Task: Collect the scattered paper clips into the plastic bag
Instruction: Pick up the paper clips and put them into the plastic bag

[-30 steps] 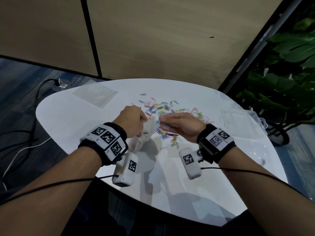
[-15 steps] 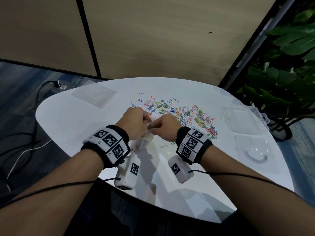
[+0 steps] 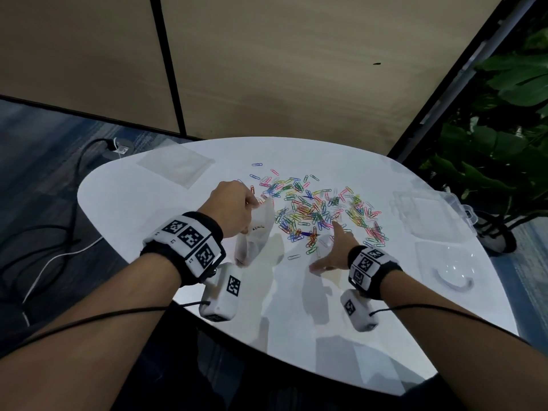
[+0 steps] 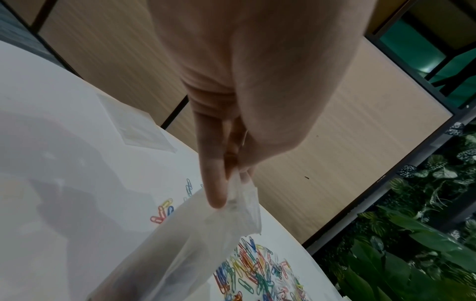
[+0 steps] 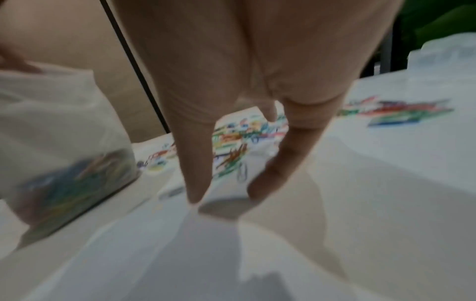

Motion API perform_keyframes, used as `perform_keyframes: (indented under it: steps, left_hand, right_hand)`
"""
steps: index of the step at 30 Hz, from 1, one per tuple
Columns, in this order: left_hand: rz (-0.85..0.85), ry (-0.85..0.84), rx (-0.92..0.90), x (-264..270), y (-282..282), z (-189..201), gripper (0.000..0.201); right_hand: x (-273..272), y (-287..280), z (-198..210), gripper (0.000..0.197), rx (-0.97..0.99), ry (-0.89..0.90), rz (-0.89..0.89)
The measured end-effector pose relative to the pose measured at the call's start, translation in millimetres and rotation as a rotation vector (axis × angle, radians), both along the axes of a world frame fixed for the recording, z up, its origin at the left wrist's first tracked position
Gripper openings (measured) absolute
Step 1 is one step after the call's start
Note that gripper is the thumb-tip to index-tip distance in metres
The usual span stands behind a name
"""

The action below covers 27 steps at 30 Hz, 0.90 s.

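Note:
Coloured paper clips (image 3: 314, 209) lie scattered over the middle of the white table (image 3: 148, 209). My left hand (image 3: 234, 209) pinches the top rim of a clear plastic bag (image 3: 255, 232), which hangs down to the table; several clips show in the bag (image 5: 67, 177) bottom. The left wrist view shows fingertips (image 4: 219, 195) pinching the bag (image 4: 195, 234) mouth above the clips (image 4: 255, 266). My right hand (image 3: 335, 247) hovers low at the near edge of the pile, fingers (image 5: 198, 167) spread and pointing down, holding nothing; a single clip (image 5: 242, 173) lies between them.
Another flat clear bag (image 3: 175, 164) lies at the far left of the table. Clear plastic boxes (image 3: 427, 215) and a clear lid (image 3: 447, 268) sit at the right. Green plants (image 3: 504, 137) stand beyond the right edge; cables (image 3: 53, 232) lie on the floor at left.
My right hand left the bag mouth, moved right and down to the near edge of the pile, and opened. The left hand still holds the bag up.

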<state>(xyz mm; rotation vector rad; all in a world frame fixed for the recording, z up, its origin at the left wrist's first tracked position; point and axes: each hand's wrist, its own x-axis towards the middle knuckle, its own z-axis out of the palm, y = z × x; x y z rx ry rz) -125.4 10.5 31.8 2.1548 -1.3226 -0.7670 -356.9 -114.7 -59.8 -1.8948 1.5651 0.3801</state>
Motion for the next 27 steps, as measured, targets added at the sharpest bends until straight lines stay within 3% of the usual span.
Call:
perform_keyframes:
  steps: [7, 12, 16, 18, 21, 25, 27]
  left_hand:
    - [0.064, 0.040, 0.007, 20, 14, -3, 0.028]
    - [0.067, 0.042, 0.012, 30, 20, -3, 0.028]
    - [0.044, 0.040, 0.012, 31, 20, -3, 0.026]
    - [0.037, 0.037, 0.012, 30, 19, -3, 0.024]
    - [0.032, 0.039, 0.033, 28, 18, -1, 0.024]
    - [0.026, 0.032, 0.051, 24, 17, 0, 0.025]
    - [0.023, 0.030, 0.055, 23, 15, 0, 0.025]
  right_hand:
    - [47, 4, -27, 0.098, -0.232, -0.179, 0.026]
    - [77, 2, -35, 0.073, -0.368, -0.159, 0.273]
    - [85, 1, -39, 0.047, -0.477, -0.009, 0.503]
    - [83, 1, -36, 0.027, -0.531, -0.025, 0.486]
    - [76, -6, -29, 0.021, -0.535, -0.077, 0.420]
    - [56, -25, -12, 0.014, -0.395, -0.184, 0.059]
    - [44, -37, -6, 0.010, -0.226, -0.320, -0.186]
